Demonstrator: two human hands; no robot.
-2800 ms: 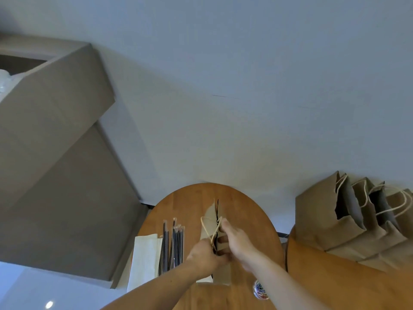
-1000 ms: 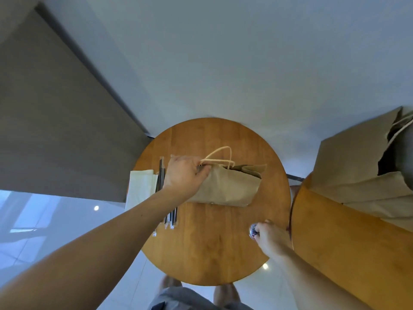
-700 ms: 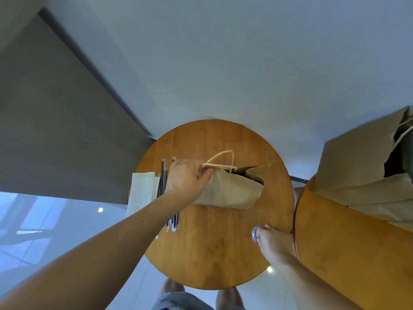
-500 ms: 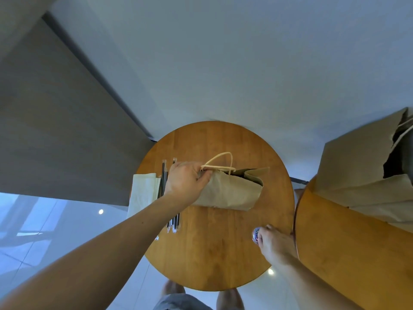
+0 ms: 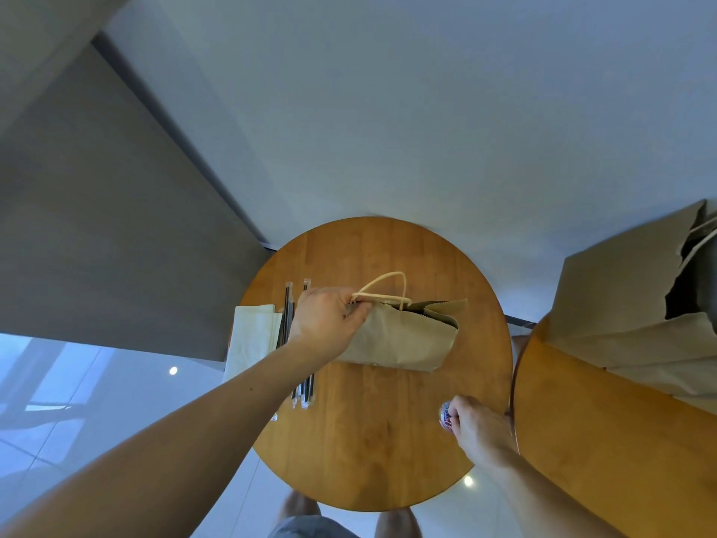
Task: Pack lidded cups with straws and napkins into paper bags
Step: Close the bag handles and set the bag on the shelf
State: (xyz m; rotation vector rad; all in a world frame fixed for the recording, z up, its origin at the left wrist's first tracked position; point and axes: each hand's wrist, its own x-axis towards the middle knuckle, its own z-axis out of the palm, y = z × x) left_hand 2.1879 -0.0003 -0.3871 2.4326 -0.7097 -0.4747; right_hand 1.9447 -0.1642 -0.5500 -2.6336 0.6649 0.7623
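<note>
Wooden table — left grip pinches the paper bag by its mouth; right grip clasps the cup, apart.

Round table: bare wood across the near half, plus a bare arc behind the paper bag. Bag spans mid-table, left hand gripping its handle end. Left rim blocked by straws and napkins. Right rim: right hand holds cup (only a narrow gap to the second table).
</note>
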